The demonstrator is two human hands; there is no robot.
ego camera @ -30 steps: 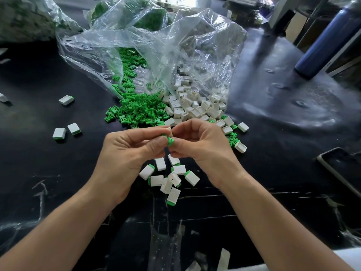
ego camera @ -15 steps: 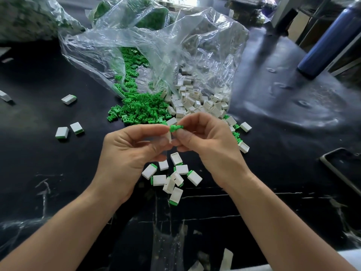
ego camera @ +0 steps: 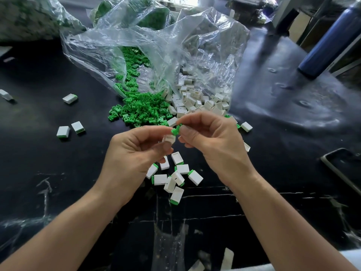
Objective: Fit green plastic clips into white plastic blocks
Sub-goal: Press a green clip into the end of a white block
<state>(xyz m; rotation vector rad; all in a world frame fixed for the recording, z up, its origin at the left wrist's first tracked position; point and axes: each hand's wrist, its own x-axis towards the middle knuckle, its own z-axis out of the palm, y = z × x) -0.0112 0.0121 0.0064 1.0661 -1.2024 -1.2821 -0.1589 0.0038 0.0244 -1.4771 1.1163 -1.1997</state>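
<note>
Green clip (ego camera: 176, 131) above white block (ego camera: 169, 139)

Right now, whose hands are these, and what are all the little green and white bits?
These are a person's two bare hands, with no machine. The picture comes from a camera worn on their head, looking down. The left hand holds a small white plastic block. The right hand pinches a small green plastic clip just above it, probably to push it in. On the black table, a clear plastic bag spills a heap of loose green clips and a heap of empty white blocks. Below the hands lie finished blocks with green ends.
</note>
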